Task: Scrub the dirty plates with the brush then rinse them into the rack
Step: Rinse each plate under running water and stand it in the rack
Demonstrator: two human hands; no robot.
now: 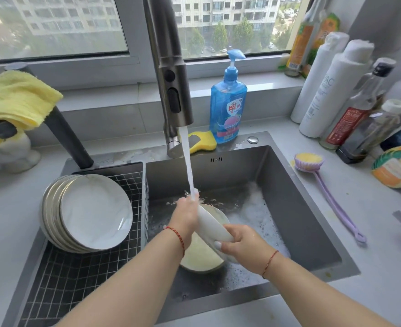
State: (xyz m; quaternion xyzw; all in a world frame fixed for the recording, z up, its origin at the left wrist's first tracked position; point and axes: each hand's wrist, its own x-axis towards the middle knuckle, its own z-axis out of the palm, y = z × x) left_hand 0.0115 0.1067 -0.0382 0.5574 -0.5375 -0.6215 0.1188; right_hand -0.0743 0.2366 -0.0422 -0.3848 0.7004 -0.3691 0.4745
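A white round plate (212, 226) is held on edge over the grey steel sink (301, 208), tilted, its top rim right under the stream of water (187, 161) that falls from the dark metal tap (174, 90); the left hand (186, 212) grips the plate's upper rim with fingers closed on it, and the right hand (241, 243) clamps the lower rim, fingers (218, 244) curled round the edge; beneath them a second pale plate (200, 258) lies in the sink basin amid soapy foam; at the left side of the sink a black wire rack (76, 267) carries a stack of white marbled plates (88, 212) leaning on edge, touching one another; the lilac long-handled brush with yellow bristles (322, 182) lies on the grey counter (372, 232) just beside the sink's right rim, apart from both hands; at the counter's back edge stand a blue pump bottle of dish soap (228, 107) and a yellow sponge (202, 141).
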